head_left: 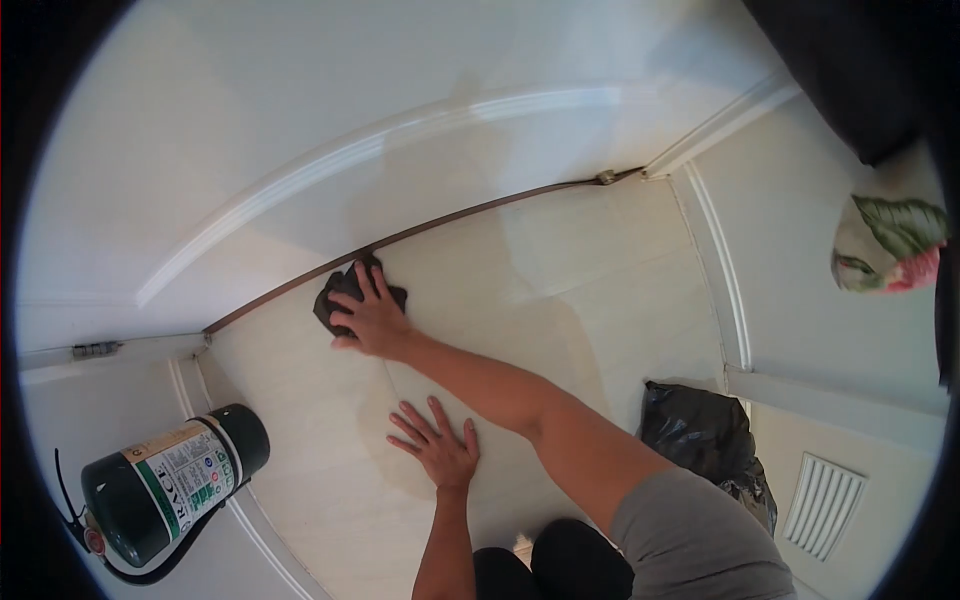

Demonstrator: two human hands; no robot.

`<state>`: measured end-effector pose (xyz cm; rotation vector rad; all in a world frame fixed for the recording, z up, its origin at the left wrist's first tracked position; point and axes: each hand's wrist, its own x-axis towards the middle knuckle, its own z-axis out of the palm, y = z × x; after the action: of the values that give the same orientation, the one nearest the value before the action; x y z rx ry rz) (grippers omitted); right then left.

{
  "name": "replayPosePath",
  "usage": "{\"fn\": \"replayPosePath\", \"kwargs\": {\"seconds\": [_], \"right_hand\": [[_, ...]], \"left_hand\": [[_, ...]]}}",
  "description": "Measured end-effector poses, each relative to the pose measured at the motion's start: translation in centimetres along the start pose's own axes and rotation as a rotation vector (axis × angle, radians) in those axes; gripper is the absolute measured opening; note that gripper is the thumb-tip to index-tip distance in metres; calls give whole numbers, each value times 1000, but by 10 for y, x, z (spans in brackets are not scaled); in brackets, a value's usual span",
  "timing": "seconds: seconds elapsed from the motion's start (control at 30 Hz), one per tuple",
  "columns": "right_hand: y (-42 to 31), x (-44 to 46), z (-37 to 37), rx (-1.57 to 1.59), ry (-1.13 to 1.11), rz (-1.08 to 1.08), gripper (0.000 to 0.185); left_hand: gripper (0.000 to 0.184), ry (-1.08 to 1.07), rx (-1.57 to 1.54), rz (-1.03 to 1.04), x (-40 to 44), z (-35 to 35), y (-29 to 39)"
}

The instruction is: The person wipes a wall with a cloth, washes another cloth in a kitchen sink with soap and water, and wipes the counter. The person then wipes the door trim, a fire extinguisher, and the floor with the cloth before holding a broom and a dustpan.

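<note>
My right hand (372, 318) presses down on a crumpled black cloth (334, 292), its fingers spread over and around the fabric. The cloth lies on the pale floor (520, 330), up against the brown strip (440, 219) along the foot of the white door (300, 180). Nearer to me, my left hand (441, 455) rests flat on the floor with fingers apart, holding nothing. My right arm reaches across from the lower right, in a grey sleeve.
On the left a dark green fire extinguisher (180, 480) with a black hose is by the wall. A black plastic bag (697, 425) lies at the right, near a white vent grille (825, 505). Floral fabric (890, 245) hangs at the upper right. My dark-clad knees (580, 560) are below.
</note>
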<state>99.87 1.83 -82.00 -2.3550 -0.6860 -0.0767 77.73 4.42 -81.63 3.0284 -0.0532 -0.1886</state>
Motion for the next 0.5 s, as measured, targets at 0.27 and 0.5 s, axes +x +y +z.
{"fn": "replayPosePath", "kwargs": {"seconds": [0.27,0.5], "right_hand": [[177,-120,-145,-227,325,172,16],[250,-301,-230,-786,476,973,38]], "left_hand": [[69,-21,-61,6,1,1,-4],[67,-29,-113,26,1,2,-6]]}}
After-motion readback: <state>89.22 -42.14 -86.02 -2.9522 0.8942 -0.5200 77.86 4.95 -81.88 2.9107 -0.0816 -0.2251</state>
